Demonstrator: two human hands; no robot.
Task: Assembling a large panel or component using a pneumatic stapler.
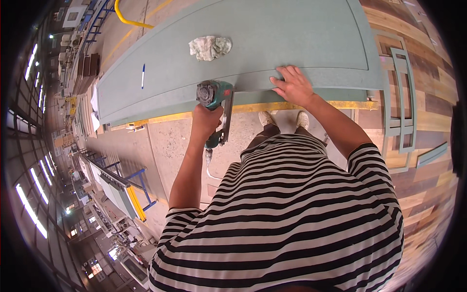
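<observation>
Lying above concrete workshop floor (168,151): grey-green panel (282,39). Left hand (208,119) grips red-lettered pneumatic nailer (226,100); right hand (293,87), spread, touches near edge (335,82).

Smooth, matt paint on our green panel (292,39)
Upper centre, we see a rumpled cloth rag (210,48); mid-frame, a nail gun (222,96) with dull, metal-looking parts; below, a striped cloth shirt (287,209); at right, a wood-grained surface (433,194).
</observation>
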